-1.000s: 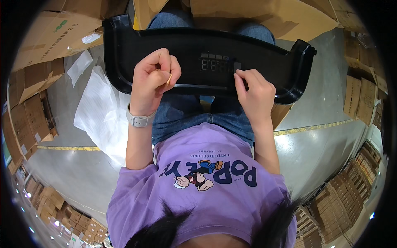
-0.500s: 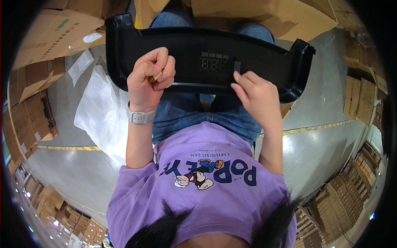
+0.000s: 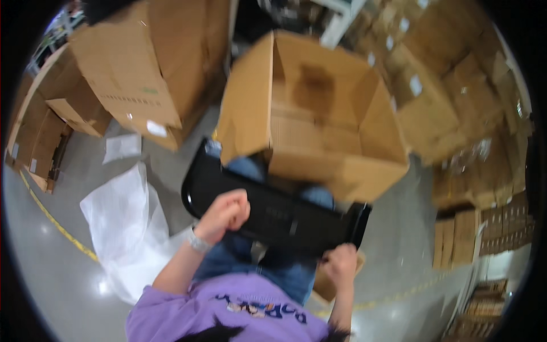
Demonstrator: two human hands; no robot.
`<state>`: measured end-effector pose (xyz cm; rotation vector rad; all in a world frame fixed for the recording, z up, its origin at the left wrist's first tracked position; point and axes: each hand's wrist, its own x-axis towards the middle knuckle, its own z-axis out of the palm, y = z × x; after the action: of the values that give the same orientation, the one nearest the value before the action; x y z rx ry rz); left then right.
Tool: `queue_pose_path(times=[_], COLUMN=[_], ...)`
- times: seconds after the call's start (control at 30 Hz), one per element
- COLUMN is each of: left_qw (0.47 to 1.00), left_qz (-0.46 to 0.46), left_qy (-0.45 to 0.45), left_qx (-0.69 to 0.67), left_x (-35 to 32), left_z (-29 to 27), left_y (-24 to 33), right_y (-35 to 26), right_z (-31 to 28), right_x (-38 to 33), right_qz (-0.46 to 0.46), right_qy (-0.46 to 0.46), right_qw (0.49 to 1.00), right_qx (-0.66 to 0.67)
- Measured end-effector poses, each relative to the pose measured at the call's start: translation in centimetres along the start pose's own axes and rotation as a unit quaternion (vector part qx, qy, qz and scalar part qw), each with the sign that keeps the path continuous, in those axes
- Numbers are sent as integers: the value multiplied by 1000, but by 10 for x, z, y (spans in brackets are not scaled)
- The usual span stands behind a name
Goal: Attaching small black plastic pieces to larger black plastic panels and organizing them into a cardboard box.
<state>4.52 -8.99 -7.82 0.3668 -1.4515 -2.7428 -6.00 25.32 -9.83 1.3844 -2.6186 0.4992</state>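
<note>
A long black plastic panel (image 3: 273, 214) with raised ends lies across my lap, over blue jeans. My left hand (image 3: 225, 214) is curled into a fist and rests on the panel's left half; whether it holds anything small I cannot tell. A pale band sits on that wrist. My right hand (image 3: 339, 265) grips the panel's lower right end, near its upturned corner. Just beyond the panel stands a large open cardboard box (image 3: 319, 114), its inside showing.
A tall cardboard box (image 3: 142, 74) stands to the left, with flattened cartons (image 3: 40, 142) beyond. A crumpled white plastic bag (image 3: 125, 228) lies on the grey floor at my left. Stacked cartons (image 3: 473, 239) line the right. A yellow floor line (image 3: 57, 225) runs past.
The view has swung upward and tilted, bringing the open box into sight. My right hand slid from the panel's middle to its right end. The left fist stayed on the panel.
</note>
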Motion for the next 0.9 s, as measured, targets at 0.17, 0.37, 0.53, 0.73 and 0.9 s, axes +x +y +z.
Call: queue_pose_path(times=[0.17, 0.37, 0.53, 0.73, 0.9], left_qw=[995, 913, 976, 996, 993], left_qz=[70, 238, -17, 76, 109], left_qy=[-55, -303, -202, -11, 34], left_qx=[41, 134, -73, -47, -22], left_x=[-40, -69, -14, 1, 14], left_z=[18, 41, 30, -1, -11], left_y=[33, 50, -17, -81, -89], right_y=[-29, -52, -43, -12, 3], right_z=[-66, -150, -176, -194, -206], right_x=[16, 21, 36, 186, 365], right_qz=[-44, -13, 27, -42, -47], right_qy=[69, 161, 317, 406, 422], right_qw=[995, 987, 936, 888, 858], right_qx=[60, -21, -148, -212, -287])
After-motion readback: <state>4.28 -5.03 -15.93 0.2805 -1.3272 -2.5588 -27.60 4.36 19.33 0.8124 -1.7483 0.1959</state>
